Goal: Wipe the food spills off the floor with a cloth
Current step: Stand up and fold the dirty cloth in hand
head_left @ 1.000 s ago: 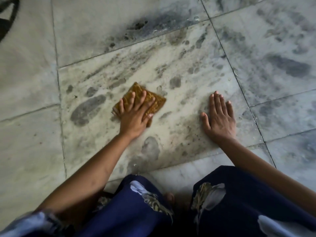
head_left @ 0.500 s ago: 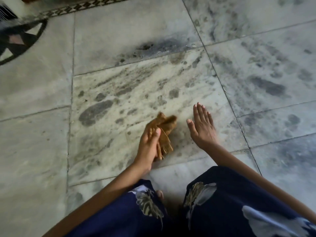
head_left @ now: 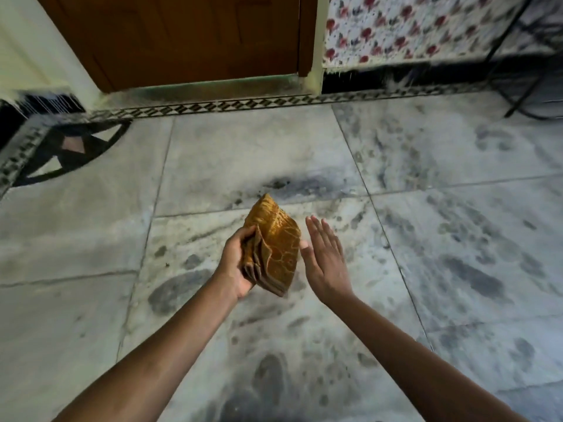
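Observation:
A folded golden-brown cloth [head_left: 275, 246] with a vein-like pattern is held upright in the air, well above the floor. My left hand [head_left: 236, 263] grips its layered left edge, fingers curled round the folds. My right hand [head_left: 324, 257] is raised just to the right of the cloth, fingers straight and together, thumb close to the cloth's edge and holding nothing. Below lies the pale marble floor [head_left: 304, 324], mottled with dark grey marks and streaks; a darker smear [head_left: 292, 182] sits beyond the cloth.
A brown wooden door [head_left: 182, 41] stands ahead above a patterned floor border [head_left: 243, 103]. A floral cloth [head_left: 411, 28] hangs at the upper right beside dark metal legs [head_left: 518, 95]. A black inlay [head_left: 70, 147] marks the floor at left.
My left hand picked the cloth up off the floor and raised it. My right hand left the floor and rose beside it. The view tilted up, showing the door and wall.

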`<state>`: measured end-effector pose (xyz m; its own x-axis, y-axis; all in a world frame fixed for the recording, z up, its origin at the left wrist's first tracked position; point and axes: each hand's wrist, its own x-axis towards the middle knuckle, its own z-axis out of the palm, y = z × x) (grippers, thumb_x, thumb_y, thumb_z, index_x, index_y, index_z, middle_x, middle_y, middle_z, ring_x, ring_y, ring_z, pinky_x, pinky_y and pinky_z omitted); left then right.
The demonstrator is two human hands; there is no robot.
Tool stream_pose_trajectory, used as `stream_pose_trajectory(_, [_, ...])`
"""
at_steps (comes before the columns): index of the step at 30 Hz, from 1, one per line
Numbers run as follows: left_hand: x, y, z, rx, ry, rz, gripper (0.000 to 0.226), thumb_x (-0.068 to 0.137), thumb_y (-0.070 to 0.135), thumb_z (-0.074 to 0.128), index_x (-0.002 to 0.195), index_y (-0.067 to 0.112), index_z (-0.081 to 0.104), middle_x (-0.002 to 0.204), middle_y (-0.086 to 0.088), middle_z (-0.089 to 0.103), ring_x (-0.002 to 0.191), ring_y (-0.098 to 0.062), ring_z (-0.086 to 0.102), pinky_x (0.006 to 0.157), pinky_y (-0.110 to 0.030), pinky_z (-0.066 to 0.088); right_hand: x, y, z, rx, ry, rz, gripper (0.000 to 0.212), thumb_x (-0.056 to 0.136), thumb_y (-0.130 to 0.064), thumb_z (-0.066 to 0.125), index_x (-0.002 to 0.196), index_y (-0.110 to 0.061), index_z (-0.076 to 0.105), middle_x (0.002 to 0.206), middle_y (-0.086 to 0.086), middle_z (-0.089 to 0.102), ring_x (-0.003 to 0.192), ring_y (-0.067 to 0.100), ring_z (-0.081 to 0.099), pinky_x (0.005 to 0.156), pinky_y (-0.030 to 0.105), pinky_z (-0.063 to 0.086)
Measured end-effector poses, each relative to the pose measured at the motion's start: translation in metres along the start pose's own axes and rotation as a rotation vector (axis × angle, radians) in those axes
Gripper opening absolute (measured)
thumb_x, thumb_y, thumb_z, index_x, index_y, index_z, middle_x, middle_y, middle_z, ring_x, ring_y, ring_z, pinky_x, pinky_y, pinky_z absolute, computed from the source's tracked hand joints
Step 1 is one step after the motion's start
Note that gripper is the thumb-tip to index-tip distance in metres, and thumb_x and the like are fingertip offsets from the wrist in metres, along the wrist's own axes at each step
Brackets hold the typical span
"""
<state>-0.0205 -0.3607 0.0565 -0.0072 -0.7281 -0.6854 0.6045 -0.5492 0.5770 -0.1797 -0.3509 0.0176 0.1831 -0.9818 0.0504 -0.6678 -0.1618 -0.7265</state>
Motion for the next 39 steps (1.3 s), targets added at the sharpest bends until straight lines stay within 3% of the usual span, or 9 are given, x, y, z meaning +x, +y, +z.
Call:
stream_pose_trajectory(4, [0.010, 0.052, 0.026, -0.040, -0.015, 0.009, 0.038, 0.092, 0.028, 0.040, 0.106, 0.002, 0.064, 0.094, -0.017, 0.070, 0.083, -0.029, 0.068, 0.076, -0.036, 0.056, 0.055, -0.052, -0.014, 0.140, -0.003, 0.047, 0.071, 0.090, -0.058, 0.011, 0.147, -0.017, 0.023, 0.153, -0.007, 0.021, 0.136, -0.003, 0.007, 0.117, 0.026, 0.008])
stream_pose_trajectory(9, [-0.027, 0.122, 0.074, -0.054, -0.057, 0.059, 0.046, 0.095, 0.027, 0.034, 0.078, 0.006, 0.071, 0.072, -0.011, 0.072, 0.066, -0.021, 0.071, 0.051, -0.027, 0.056, 0.089, -0.134, -0.057, 0.294, 0.005, 0.101, 0.059, 0.093, -0.045, 0.021, 0.147, -0.023, 0.025, 0.156, -0.005, 0.022, 0.141, 0.003, 0.013, 0.116, 0.026, 0.014])
stream_pose_trajectory(11, [-0.053, 0.148, 0.095, -0.074, -0.076, 0.077, 0.051, 0.096, 0.025, 0.032, 0.073, 0.006, 0.073, 0.071, -0.010, 0.071, 0.065, -0.020, 0.071, 0.052, -0.025, 0.055, 0.093, -0.170, -0.084, 0.346, -0.002, 0.122, 0.060, 0.092, -0.047, 0.022, 0.147, -0.023, 0.025, 0.156, -0.006, 0.021, 0.141, 0.002, 0.013, 0.115, 0.026, 0.015])
stream_pose_trajectory(15, [-0.121, 0.194, 0.136, -0.090, -0.078, 0.086, 0.037, 0.095, 0.024, 0.032, 0.098, 0.005, 0.064, 0.084, -0.011, 0.072, 0.076, -0.021, 0.071, 0.062, -0.027, 0.058, 0.093, -0.235, -0.146, 0.419, -0.023, 0.150, 0.060, 0.091, -0.049, 0.024, 0.146, -0.024, 0.029, 0.156, -0.006, 0.022, 0.142, 0.003, 0.014, 0.116, 0.027, 0.016])
stream_pose_trajectory(21, [-0.254, 0.270, 0.192, -0.111, -0.075, 0.037, 0.034, 0.095, 0.019, 0.035, 0.116, 0.005, 0.058, 0.102, -0.014, 0.065, 0.093, -0.026, 0.063, 0.078, -0.035, 0.051, 0.072, -0.354, -0.262, 0.476, -0.111, 0.202, 0.058, 0.090, -0.054, 0.028, 0.142, -0.029, 0.037, 0.153, -0.009, 0.028, 0.141, 0.004, 0.021, 0.117, 0.035, 0.022])
stream_pose_trajectory(25, [-0.345, 0.315, 0.225, -0.111, -0.072, 0.070, 0.031, 0.096, 0.018, 0.039, 0.118, 0.012, 0.060, 0.108, -0.012, 0.066, 0.098, -0.024, 0.064, 0.078, -0.034, 0.052, 0.053, -0.439, -0.336, 0.571, -0.170, 0.229, 0.055, 0.092, -0.053, 0.037, 0.140, -0.026, 0.041, 0.149, -0.004, 0.038, 0.138, 0.008, 0.030, 0.115, 0.033, 0.026])
stream_pose_trajectory(31, [-0.478, 0.374, 0.252, 0.040, 0.037, 0.145, 0.027, 0.095, 0.014, 0.043, 0.110, 0.022, 0.065, 0.109, -0.009, 0.069, 0.104, -0.027, 0.063, 0.092, -0.043, 0.050, 0.021, -0.554, -0.416, 0.745, -0.246, 0.241, 0.026, 0.092, -0.037, 0.053, 0.116, -0.033, 0.061, 0.110, -0.008, 0.067, 0.102, -0.002, 0.060, 0.088, 0.015, 0.048])
stream_pose_trajectory(35, [-0.530, 0.397, 0.254, 0.112, 0.151, 0.185, 0.022, 0.094, 0.009, 0.047, 0.105, 0.014, 0.065, 0.100, -0.016, 0.069, 0.091, -0.031, 0.066, 0.070, -0.037, 0.054, 0.010, -0.589, -0.441, 0.748, -0.275, 0.192, 0.018, 0.089, -0.026, 0.061, 0.106, -0.031, 0.062, 0.099, -0.010, 0.069, 0.095, 0.004, 0.063, 0.080, 0.015, 0.051])
stream_pose_trajectory(39, [-0.570, 0.405, 0.255, 0.124, 0.273, 0.256, 0.019, 0.092, 0.007, 0.049, 0.094, 0.014, 0.066, 0.088, -0.013, 0.070, 0.077, -0.027, 0.066, 0.060, -0.031, 0.050, 0.008, -0.608, -0.463, 0.800, -0.293, 0.196, 0.012, 0.094, -0.016, 0.054, 0.095, -0.021, 0.065, 0.094, 0.001, 0.068, 0.086, 0.014, 0.063, 0.071, 0.019, 0.052])
